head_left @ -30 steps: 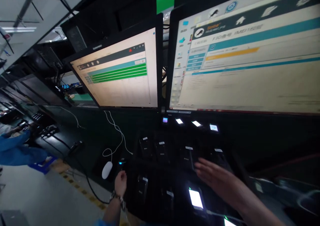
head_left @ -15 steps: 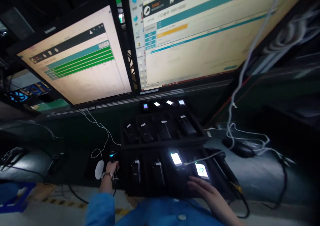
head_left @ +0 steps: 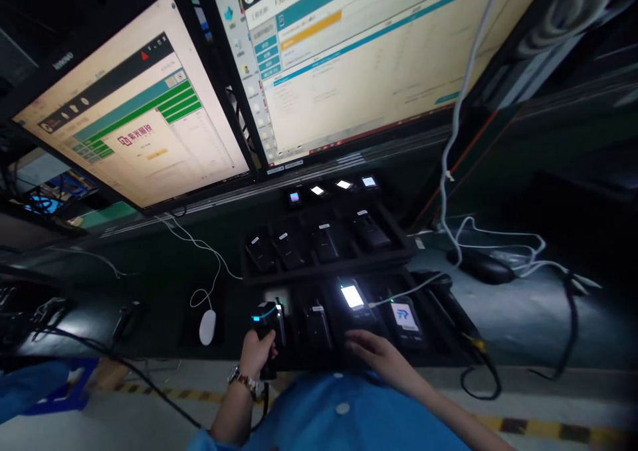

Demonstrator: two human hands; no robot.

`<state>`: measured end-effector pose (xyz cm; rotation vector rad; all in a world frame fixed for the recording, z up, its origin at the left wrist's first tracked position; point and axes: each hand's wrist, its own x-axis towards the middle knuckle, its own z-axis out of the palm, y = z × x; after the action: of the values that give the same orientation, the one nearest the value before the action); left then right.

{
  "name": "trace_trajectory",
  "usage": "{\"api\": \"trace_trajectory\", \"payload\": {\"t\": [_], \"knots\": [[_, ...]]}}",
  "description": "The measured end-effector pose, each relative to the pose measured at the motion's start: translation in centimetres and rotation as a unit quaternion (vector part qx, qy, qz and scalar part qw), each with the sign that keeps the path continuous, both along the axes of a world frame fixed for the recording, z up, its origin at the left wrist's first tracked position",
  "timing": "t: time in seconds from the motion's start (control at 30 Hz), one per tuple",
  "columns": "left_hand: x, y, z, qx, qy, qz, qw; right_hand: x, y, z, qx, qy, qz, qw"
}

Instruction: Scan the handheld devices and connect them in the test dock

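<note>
My left hand (head_left: 259, 353) is wrapped round a black handheld scanner (head_left: 265, 315) with a blue light, held over the left end of the front tray. Beside it a dark phone (head_left: 280, 323) lies in the tray, partly hidden by the scanner. My right hand (head_left: 371, 351) has its fingers stretched out, empty, just below a device with a bright white screen (head_left: 352, 297) and a white cable at its side. To the right lies a device with a logo on its lit screen (head_left: 405, 316). Another dark phone (head_left: 319, 327) rests between the hands.
Behind is a second tray (head_left: 329, 268) of dark phones, with several small lit devices past it. Two monitors (head_left: 134, 105) stand at the back. A white mouse (head_left: 207, 327) is at left; a black scanner (head_left: 458, 325) and a black mouse (head_left: 483, 267) are at right.
My left hand has moved right with the scanner, from near the white mouse to the tray. My right hand has shifted left. A pop-up now shows on the left monitor.
</note>
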<state>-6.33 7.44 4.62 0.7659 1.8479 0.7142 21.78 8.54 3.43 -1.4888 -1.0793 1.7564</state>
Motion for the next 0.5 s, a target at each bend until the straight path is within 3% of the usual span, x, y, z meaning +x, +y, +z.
{"api": "trace_trajectory", "payload": {"t": [0.2,0.33,0.5], "knots": [[-1.1,-1.0,-0.9,-0.007,0.018,-0.001,1.000,-2.1,0.9,-0.6,0.009,0.045,0.054,0.997],[-4.8,-0.6,-2.0,0.010,0.080,0.035,0.996,-4.3,1.9,-0.9,0.072,-0.018,0.105,0.992],[-9.3,1.1,-4.1,0.014,0.126,0.082,0.989,-9.2,3.9,0.5,0.180,-0.084,0.234,0.952]]}}
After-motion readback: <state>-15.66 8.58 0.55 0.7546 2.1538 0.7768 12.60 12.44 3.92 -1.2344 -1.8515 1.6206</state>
